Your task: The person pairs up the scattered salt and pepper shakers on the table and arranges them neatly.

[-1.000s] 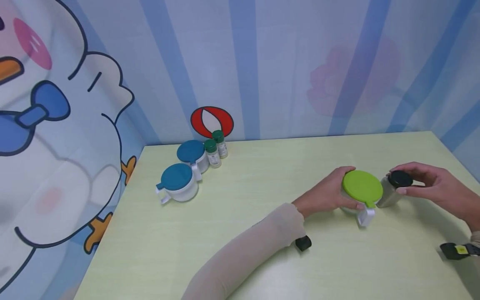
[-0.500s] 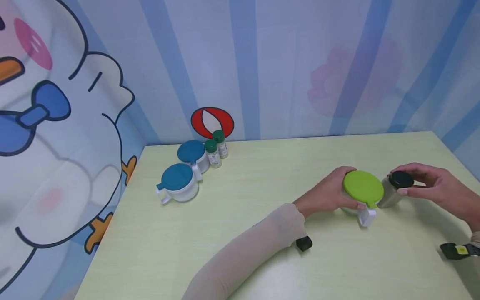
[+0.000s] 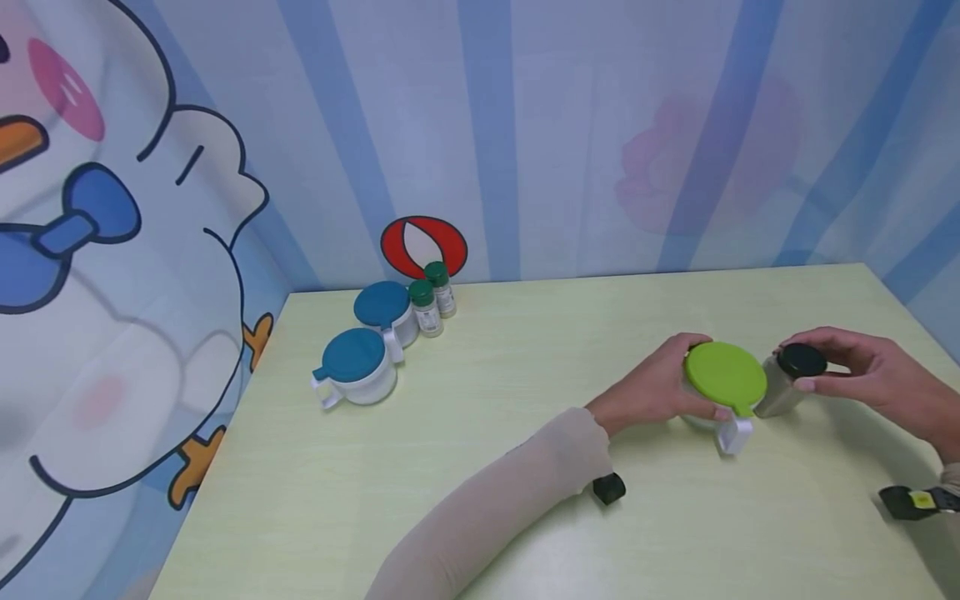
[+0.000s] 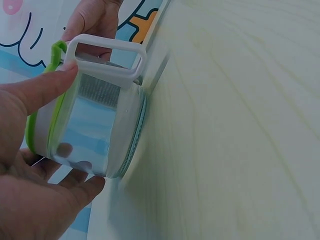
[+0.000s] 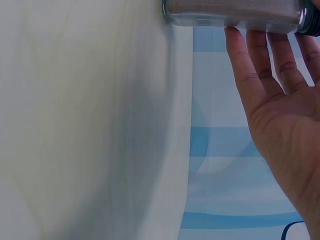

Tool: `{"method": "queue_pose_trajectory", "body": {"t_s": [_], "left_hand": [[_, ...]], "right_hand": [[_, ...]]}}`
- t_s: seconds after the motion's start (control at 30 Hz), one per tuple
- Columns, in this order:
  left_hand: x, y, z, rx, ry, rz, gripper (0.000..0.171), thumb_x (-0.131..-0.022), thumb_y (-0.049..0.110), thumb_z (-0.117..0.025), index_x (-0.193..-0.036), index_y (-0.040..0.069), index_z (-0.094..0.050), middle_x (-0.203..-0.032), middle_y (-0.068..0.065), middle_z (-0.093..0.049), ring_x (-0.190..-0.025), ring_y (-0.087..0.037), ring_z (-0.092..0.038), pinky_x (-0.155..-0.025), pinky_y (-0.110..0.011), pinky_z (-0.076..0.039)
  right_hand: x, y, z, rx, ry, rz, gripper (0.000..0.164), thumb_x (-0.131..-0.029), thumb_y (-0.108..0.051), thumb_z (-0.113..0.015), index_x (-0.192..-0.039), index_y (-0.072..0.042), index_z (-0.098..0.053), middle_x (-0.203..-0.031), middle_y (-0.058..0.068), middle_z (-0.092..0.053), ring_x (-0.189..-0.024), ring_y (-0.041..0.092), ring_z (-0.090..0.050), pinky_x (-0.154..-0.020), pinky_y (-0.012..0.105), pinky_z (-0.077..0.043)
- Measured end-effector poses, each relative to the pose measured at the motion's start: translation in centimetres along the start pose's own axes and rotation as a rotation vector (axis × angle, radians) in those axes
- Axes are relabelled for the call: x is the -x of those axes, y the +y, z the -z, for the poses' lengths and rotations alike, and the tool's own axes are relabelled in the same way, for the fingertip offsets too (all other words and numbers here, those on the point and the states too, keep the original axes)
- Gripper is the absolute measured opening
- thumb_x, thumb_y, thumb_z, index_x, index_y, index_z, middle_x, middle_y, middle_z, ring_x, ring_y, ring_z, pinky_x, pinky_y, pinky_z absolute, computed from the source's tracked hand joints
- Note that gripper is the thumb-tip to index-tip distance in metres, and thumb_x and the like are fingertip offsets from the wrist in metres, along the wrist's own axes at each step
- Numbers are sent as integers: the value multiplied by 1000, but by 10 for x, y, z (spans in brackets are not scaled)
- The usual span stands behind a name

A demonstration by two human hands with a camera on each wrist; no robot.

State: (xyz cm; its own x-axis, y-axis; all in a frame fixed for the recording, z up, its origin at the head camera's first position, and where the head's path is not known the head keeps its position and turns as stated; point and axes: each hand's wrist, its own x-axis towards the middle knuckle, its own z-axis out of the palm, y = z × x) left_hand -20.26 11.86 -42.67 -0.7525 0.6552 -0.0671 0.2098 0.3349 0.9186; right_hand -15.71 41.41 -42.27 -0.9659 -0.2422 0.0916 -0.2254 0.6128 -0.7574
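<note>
My left hand grips a clear seasoning jar with a green lid and a white handle, at the right of the table in the head view. In the left wrist view the thumb lies by the handle of this jar and the fingers curl under its far side. Close on its right stands a glass spice bottle with a black cap. My right hand holds that bottle near the cap, between thumb and fingers. Greyish-brown powder fills the bottle in the right wrist view.
Two white jars with blue lids, one nearer and one farther, stand at the table's back left. Two small green-capped bottles, one in front and one behind, sit beside them. A patterned curtain hangs behind the table.
</note>
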Motion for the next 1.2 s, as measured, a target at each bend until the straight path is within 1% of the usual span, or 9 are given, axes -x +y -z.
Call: {"method": "queue_pose_trajectory", "body": {"t_s": [0.3, 0.5, 0.77, 1.0, 1.2], "left_hand": [[-1, -1, 0, 49, -12, -7, 87, -78, 17, -90, -148, 22, -40, -133, 15, -50, -113, 3, -53, -99, -16, -44], [-1, -1, 1, 45, -14, -6, 86, -78, 17, -90, -148, 22, -40, -134, 15, -49, -114, 3, -53, -99, -16, -44], [0, -1, 1, 27, -6, 18, 88, -78, 20, -90, -150, 25, -39, -134, 17, -48, -113, 2, -51, -98, -17, -45], [-1, -1, 1, 29, -7, 13, 88, -78, 20, -90, -150, 25, -39, -135, 16, -48, -114, 2, -51, -98, -17, -44], [-1, -2, 1, 29, -1, 11, 89, -77, 20, -91, -149, 24, -39, -134, 16, -48, -114, 2, -51, -98, -17, -45]], "right_hand": [[-1, 3, -1, -6, 5, -3, 45, -95, -3, -69, -137, -6, -57, -126, -14, -60, -109, -7, -58, -76, 23, -58], [-2, 3, 0, -16, 5, -1, 44, -94, -1, -69, -137, -4, -57, -124, -15, -61, -108, -7, -59, -75, 23, -57], [-3, 5, 0, -20, 9, 6, 45, -93, 2, -70, -136, -3, -58, -123, -16, -62, -106, -7, -60, -73, 22, -58], [-3, 6, 0, -19, 10, 10, 44, -93, 2, -69, -136, -3, -58, -123, -17, -61, -107, -8, -60, -73, 21, -57], [-3, 6, 0, -20, 5, 11, 44, -94, 2, -69, -136, -3, -57, -123, -16, -62, -106, -7, -60, -72, 24, -58]]}}
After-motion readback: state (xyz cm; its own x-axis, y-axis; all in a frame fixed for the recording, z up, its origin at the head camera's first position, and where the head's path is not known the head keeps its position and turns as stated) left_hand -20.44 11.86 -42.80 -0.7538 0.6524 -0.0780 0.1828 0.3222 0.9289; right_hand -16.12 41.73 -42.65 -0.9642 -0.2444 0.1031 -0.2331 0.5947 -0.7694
